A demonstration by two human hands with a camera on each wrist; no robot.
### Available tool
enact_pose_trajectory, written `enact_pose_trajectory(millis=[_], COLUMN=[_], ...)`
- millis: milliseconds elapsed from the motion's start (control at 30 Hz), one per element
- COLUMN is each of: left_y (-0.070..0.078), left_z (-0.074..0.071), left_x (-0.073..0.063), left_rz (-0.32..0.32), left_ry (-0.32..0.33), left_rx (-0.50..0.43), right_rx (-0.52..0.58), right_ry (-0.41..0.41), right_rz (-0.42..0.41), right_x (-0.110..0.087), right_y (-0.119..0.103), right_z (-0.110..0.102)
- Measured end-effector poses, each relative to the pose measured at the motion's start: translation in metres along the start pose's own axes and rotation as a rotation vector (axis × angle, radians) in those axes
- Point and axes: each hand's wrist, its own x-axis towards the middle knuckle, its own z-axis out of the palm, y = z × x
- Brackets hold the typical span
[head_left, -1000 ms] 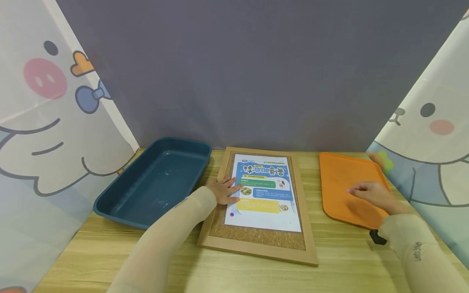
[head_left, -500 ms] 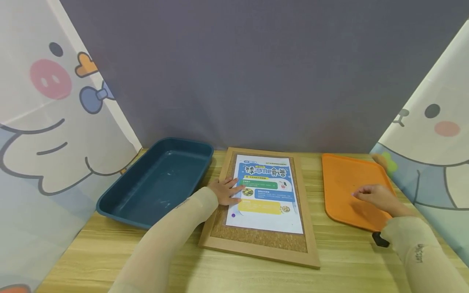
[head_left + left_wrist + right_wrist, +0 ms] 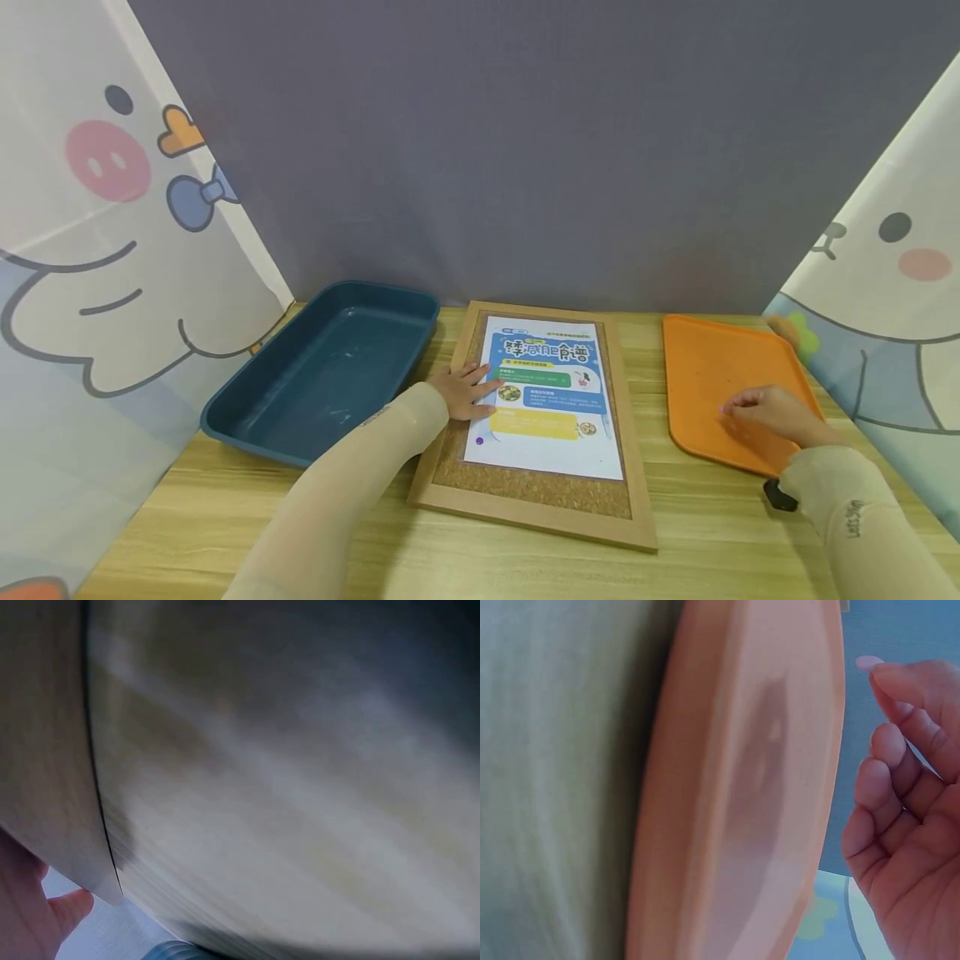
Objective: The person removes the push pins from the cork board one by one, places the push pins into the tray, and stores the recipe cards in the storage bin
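A cork board [image 3: 525, 492] with a wooden frame lies in the middle of the table, bearing a printed sheet of paper [image 3: 543, 457]. My left hand [image 3: 461, 393] rests on the board's left side, fingers spread over the paper's edge. A purple thumbtack [image 3: 479, 441] shows near the sheet's lower left corner. Over the orange tray [image 3: 697, 367] at the right, my right hand [image 3: 772, 412] pinches a small pink thumbtack [image 3: 868, 663] between thumb and forefinger. Its other fingers curl toward the palm in the right wrist view. The left wrist view catches only the left hand's edge [image 3: 30, 915].
A deep dark-blue bin [image 3: 315, 375] stands left of the board, close beside the left forearm. A grey partition [image 3: 480, 150] rises behind the table [image 3: 480, 567]. Cartoon-printed panels flank both sides. A small black object [image 3: 780, 495] shows by the right cuff.
The right hand has come slightly lower over the orange tray, still pinching the thumbtack. The left hand keeps its place on the board. The head view has shifted a little.
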Motion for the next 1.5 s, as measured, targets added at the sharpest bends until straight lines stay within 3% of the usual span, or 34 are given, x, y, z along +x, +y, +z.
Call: enact_pose_trajectory(millis=[433,1100,1500], left_y=[-0.0015,-0.0045,-0.0021], left_z=[0.0039,0.0066,0.0026], left_x=[0.0044,0.0083,0.0028], left_rz=[-0.005,-0.007,-0.010], left_ry=[0.002,0.003,-0.008], left_rx=[0.028,-0.015,0.005], right_rx=[-0.053,-0.079,-0.094], right_ry=[-0.020,-0.056,-0.081], right_rz=[-0.025,-0.005,0.005], right_x=[0.0037,0.0068,0.0079], right_y=[0.0084,0.0084,0.0074], right_z=[0.0056,0.0088,0.0091])
